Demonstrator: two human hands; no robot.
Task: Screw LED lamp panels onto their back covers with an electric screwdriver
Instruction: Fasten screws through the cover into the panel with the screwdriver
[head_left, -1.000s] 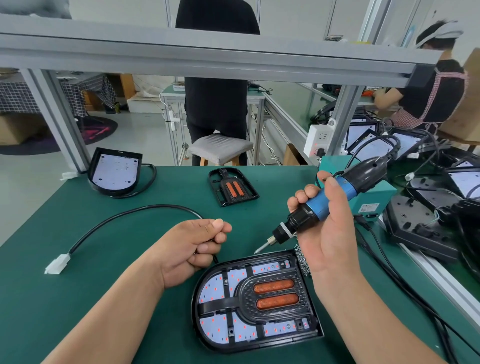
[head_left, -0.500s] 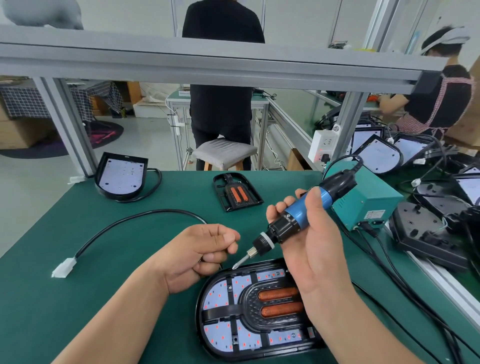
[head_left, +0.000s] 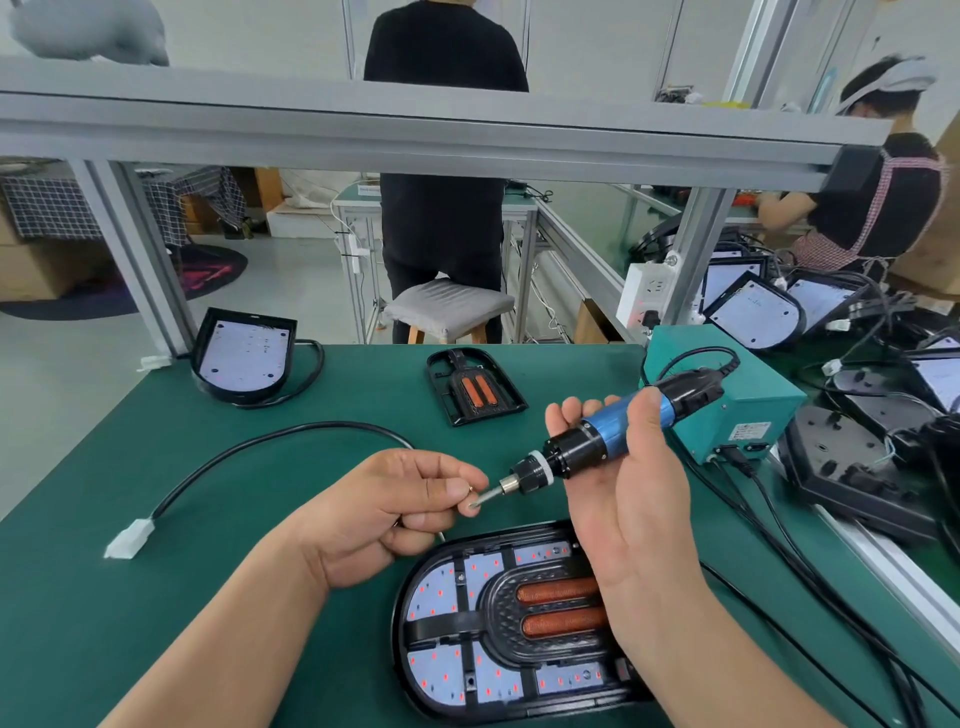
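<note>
Screwdriver tip in left hand pinch

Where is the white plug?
Head view, left side: the white plug lies on the green table, ending the black cable, left of the left hand.

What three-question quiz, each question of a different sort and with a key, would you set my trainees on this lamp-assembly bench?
1. True or false: the left hand grips the electric screwdriver.
2. Fill in: the black centre frame of the lamp panel shows ___ orange coils.
3. The screwdriver's bit tip is at: A) the left hand's pinched fingertips; B) a hole in the lamp panel; C) the teal power box.
Key: 1 false, the right hand grips it. 2 two. 3 A, where what looks like a small screw is pinched.
</note>
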